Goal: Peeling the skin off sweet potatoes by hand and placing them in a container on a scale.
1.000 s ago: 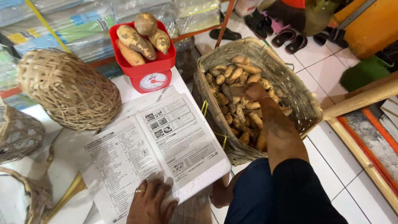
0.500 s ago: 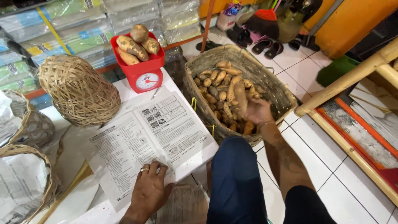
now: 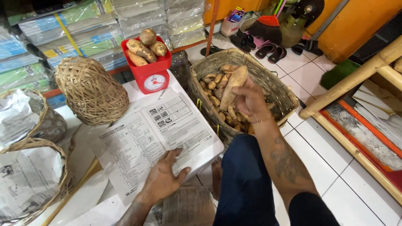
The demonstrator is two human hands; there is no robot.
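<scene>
While the right hand point(image 3: 250, 99) lifts one long, pale sweet potato point(image 3: 233, 86) clear of the heap, the step in hand looks like picking tubers out of the woven basket point(image 3: 279, 90) for weighing. Its fingers are wrapped around the lower half of the tuber, which stands nearly upright, tip up, just above the other sweet potatoes in the basket and not touching them. The forearm rises from the lap, wrist bent back, palm turned toward the person.

Left of the basket stands a red kitchen scale point(image 3: 150, 71), its tray already carrying three sweet potatoes point(image 3: 144, 48). Judging by that, the next move would call for carrying the held tuber leftward from the basket and setting it on the crowded tray so that nothing rolls off; there is little free room there.

The left hand point(image 3: 163, 178) rests flat, fingers spread and holding nothing, on printed paper sheets point(image 3: 150, 140) lying in front of the scale and just left of the basket. Further left of the basket sits an overturned wicker basket point(image 3: 90, 90), and beyond it are two paper-lined baskets point(image 3: 25, 167).
</scene>
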